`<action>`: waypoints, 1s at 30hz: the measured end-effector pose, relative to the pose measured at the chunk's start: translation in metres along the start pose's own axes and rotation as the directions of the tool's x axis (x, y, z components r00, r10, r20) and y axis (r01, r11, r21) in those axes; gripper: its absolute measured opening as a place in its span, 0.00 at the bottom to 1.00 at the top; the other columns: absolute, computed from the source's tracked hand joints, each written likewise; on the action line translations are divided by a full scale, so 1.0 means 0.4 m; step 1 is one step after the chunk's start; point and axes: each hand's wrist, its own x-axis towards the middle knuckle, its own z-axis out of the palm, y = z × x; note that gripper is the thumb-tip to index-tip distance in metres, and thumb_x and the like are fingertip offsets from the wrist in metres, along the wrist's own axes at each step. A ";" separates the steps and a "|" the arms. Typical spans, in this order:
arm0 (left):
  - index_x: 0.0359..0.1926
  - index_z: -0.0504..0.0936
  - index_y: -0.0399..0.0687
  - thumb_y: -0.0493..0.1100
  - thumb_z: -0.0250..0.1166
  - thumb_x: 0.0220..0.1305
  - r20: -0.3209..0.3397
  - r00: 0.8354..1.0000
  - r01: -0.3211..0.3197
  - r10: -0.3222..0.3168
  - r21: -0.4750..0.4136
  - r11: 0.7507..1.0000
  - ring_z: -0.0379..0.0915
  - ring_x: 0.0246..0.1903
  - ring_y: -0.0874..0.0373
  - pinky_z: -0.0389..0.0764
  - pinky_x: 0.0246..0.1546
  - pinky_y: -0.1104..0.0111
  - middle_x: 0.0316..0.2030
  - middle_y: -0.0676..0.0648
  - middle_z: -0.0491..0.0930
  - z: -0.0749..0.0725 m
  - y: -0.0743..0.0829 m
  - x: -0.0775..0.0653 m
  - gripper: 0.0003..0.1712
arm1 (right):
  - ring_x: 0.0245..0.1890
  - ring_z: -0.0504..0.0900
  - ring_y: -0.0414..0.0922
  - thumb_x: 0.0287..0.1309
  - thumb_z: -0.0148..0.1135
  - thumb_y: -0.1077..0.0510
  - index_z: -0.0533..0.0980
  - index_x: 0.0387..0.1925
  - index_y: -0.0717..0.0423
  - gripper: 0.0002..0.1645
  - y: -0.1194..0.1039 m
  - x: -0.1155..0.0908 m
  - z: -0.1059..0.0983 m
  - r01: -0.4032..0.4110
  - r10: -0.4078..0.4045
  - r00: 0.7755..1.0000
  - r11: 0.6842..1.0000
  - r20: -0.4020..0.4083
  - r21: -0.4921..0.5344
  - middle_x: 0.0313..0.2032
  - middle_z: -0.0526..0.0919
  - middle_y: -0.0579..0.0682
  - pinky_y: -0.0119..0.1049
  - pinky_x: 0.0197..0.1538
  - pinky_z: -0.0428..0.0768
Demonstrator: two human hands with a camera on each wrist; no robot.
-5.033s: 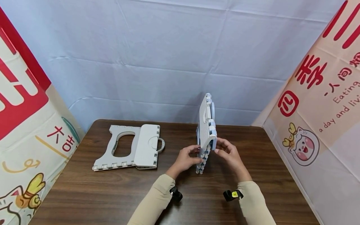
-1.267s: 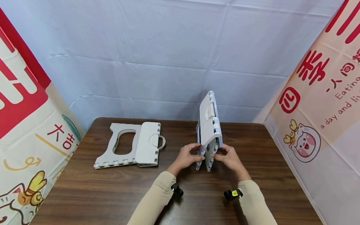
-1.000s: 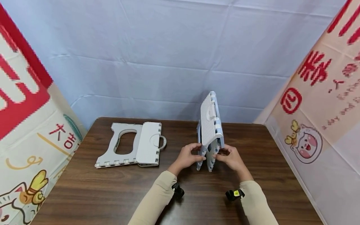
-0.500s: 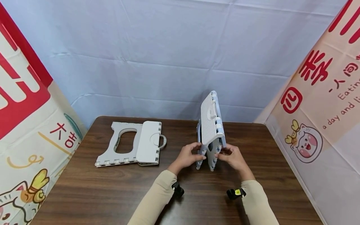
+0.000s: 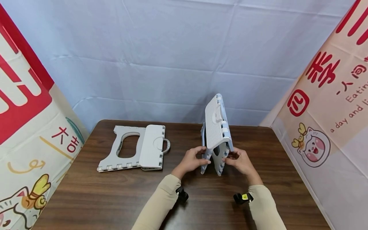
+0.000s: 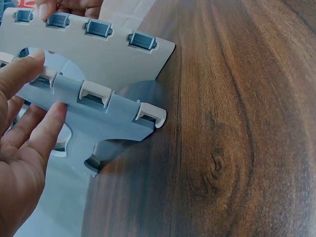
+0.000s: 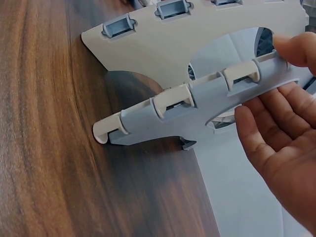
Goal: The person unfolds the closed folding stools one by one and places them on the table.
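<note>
A white and pale blue folding stool (image 5: 215, 125) stands upright on the table, partly unfolded, its two leg panels spread in a narrow upside-down V. My left hand (image 5: 189, 162) grips the near edge of the left leg panel (image 6: 113, 117), thumb on one side and fingers on the other. On the opposite side, my right hand (image 5: 239, 162) holds the right leg panel (image 7: 148, 117) between thumb and fingers. Both wrist views show a gap between the panels near the tabletop. A second folding stool (image 5: 151, 148), white and folded flat, lies to the left, apart from both hands.
The dark wood-grain table (image 5: 126, 195) reaches back to a pale blue cloth backdrop (image 5: 161, 73). Printed cloths with red lettering hang at the left (image 5: 26, 105) and right (image 5: 330, 111). A carry handle (image 5: 166, 145) sticks out from the flat stool's right side.
The standing stool's leg panels, almost together five seconds ago, have spread apart. My right hand has shifted rightward with its panel, while my left hand stays nearly in place. The flat stool has not moved.
</note>
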 end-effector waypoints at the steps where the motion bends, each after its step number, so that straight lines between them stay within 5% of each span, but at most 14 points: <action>1: 0.55 0.76 0.41 0.41 0.73 0.50 0.001 1.000 0.000 0.000 -0.005 1.000 0.74 0.49 0.51 0.72 0.48 0.53 0.47 0.46 0.79 0.001 0.000 -0.001 0.30 | 0.25 0.75 0.40 0.45 0.64 0.76 0.73 0.33 0.77 0.11 -0.002 -0.002 0.000 -0.004 0.004 1.000 1.000 -0.005 -0.001 0.28 0.77 0.64 0.30 0.29 0.76; 30: 0.57 0.74 0.39 0.39 0.72 0.50 -0.013 1.000 -0.005 0.005 -0.002 1.000 0.74 0.48 0.46 0.76 0.44 0.60 0.48 0.41 0.78 0.001 -0.005 -0.006 0.31 | 0.27 0.74 0.45 0.43 0.63 0.76 0.74 0.36 0.76 0.14 0.010 -0.016 -0.025 -0.005 0.000 0.996 0.998 -0.091 -0.061 0.28 0.77 0.62 0.32 0.29 0.75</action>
